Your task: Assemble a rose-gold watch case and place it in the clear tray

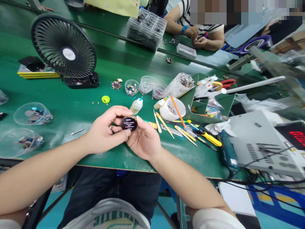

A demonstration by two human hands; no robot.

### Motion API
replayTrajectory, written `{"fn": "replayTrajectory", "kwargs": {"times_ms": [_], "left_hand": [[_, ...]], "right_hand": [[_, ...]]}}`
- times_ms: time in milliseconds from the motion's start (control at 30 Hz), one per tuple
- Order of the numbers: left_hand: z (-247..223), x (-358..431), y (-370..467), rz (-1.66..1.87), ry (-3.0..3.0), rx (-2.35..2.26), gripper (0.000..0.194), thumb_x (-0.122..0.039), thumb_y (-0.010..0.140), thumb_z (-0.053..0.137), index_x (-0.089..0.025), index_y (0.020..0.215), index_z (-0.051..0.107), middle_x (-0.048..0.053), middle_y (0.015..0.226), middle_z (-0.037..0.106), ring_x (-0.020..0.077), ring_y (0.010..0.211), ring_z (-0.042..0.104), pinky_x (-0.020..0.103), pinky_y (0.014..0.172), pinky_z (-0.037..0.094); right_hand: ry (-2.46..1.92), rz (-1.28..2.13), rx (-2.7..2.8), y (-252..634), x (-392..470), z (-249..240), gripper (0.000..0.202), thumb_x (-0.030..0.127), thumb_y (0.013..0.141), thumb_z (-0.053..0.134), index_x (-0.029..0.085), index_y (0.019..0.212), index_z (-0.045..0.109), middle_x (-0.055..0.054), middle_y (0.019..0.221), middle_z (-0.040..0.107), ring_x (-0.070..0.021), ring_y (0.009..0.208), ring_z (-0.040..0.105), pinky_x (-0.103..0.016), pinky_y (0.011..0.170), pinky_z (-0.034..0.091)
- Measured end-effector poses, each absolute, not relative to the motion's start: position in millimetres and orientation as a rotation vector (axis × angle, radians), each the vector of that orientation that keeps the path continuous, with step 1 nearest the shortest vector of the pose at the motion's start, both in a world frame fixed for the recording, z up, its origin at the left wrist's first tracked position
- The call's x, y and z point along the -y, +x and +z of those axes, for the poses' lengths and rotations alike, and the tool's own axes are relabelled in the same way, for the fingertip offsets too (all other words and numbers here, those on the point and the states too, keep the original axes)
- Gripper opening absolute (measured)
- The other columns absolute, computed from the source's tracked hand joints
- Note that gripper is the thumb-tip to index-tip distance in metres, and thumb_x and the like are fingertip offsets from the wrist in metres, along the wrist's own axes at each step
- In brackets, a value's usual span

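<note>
A round smartwatch [129, 123] without a strap has its black screen lit, with lines of small white text facing up toward me. My left hand [108, 130] grips it from the left, its thumb on the lower edge of the screen. From the right, my right hand [145, 138] holds the other side, with fingers curled underneath and partly hidden. Both hands are over the front part of the green bench [114, 162]. Just behind the watch stands a small dropper bottle [136, 106] with a blue tip.
A black fan [69, 54] stands back left. Clear cups [132, 87] of small parts, a white tub [172, 108], yellow-handled tools [164, 125] and a grey powered unit [264, 143] crowd the right. Plastic bowls [32, 113] lie left. Across the bench, a co-worker's hands [196, 38] handle something small.
</note>
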State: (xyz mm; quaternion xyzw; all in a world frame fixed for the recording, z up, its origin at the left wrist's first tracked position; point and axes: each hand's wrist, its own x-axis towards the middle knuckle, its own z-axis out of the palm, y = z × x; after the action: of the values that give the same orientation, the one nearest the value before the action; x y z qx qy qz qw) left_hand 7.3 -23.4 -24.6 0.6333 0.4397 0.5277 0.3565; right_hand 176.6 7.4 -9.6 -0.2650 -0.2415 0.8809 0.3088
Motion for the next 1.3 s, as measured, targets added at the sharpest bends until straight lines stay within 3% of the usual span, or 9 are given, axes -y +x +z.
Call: {"fn": "replayTrajectory", "kwargs": {"times_ms": [133,333,467,633,967,1300], "left_hand": [[-23.1,20.3,5.1,1.390,1.549,-1.144,0.013,-0.026,0.100,0.066,-0.024,0.110,0.073,0.006,0.118,0.077,0.0208,0.110,0.076,0.037,0.094,0.066],[-21.7,19.4,2.1,1.381,1.453,-1.067,0.015,-0.026,0.100,0.064,-0.024,0.110,0.075,0.005,0.117,0.078,0.0215,0.109,0.075,0.038,0.094,0.066],[-21.8,22.0,6.5,1.405,1.480,-1.047,0.024,-0.020,0.091,0.072,-0.024,0.115,0.072,0.005,0.118,0.075,0.0182,0.101,0.076,0.030,0.083,0.067],[-21.5,24.1,9.9,1.341,1.529,-1.080,0.039,-0.016,0.084,0.079,-0.024,0.119,0.065,0.006,0.124,0.072,0.0152,0.089,0.077,0.025,0.068,0.066],[-22.2,24.4,5.5,1.319,1.526,-0.932,0.044,-0.004,0.089,0.067,-0.027,0.126,0.061,0.003,0.121,0.070,0.0133,0.095,0.078,0.022,0.075,0.069],[-19.4,25.2,7.5,1.307,1.471,-0.940,0.042,-0.008,0.087,0.071,-0.024,0.125,0.062,0.004,0.115,0.072,0.0141,0.089,0.077,0.024,0.072,0.068]], "right_hand": [[-0.679,2.319,0.625,175.7,-5.3,-10.2,0.023,0.039,0.101,0.064,0.020,0.105,0.078,-0.005,0.101,0.085,-0.0218,0.100,0.082,-0.046,0.114,0.058],[-0.667,2.334,0.603,176.2,-5.4,-9.0,0.024,0.038,0.104,0.061,0.021,0.105,0.078,-0.002,0.097,0.084,-0.0203,0.094,0.083,-0.045,0.114,0.059],[-0.684,2.340,0.610,176.8,-6.3,-9.8,0.027,0.035,0.106,0.055,0.020,0.104,0.077,-0.005,0.100,0.085,-0.0196,0.098,0.082,-0.041,0.109,0.061],[-0.716,2.320,0.667,176.1,-5.9,-9.7,0.026,0.039,0.104,0.056,0.021,0.099,0.074,-0.007,0.101,0.085,-0.0258,0.115,0.080,-0.045,0.106,0.064],[-0.652,2.335,0.673,176.6,-6.4,-9.3,0.025,0.040,0.102,0.058,0.021,0.099,0.075,-0.007,0.100,0.086,-0.0264,0.113,0.081,-0.046,0.106,0.063],[-0.635,2.348,0.658,176.7,-7.1,-10.0,0.025,0.040,0.102,0.059,0.022,0.099,0.076,-0.006,0.099,0.086,-0.0270,0.113,0.082,-0.048,0.109,0.062]]}}
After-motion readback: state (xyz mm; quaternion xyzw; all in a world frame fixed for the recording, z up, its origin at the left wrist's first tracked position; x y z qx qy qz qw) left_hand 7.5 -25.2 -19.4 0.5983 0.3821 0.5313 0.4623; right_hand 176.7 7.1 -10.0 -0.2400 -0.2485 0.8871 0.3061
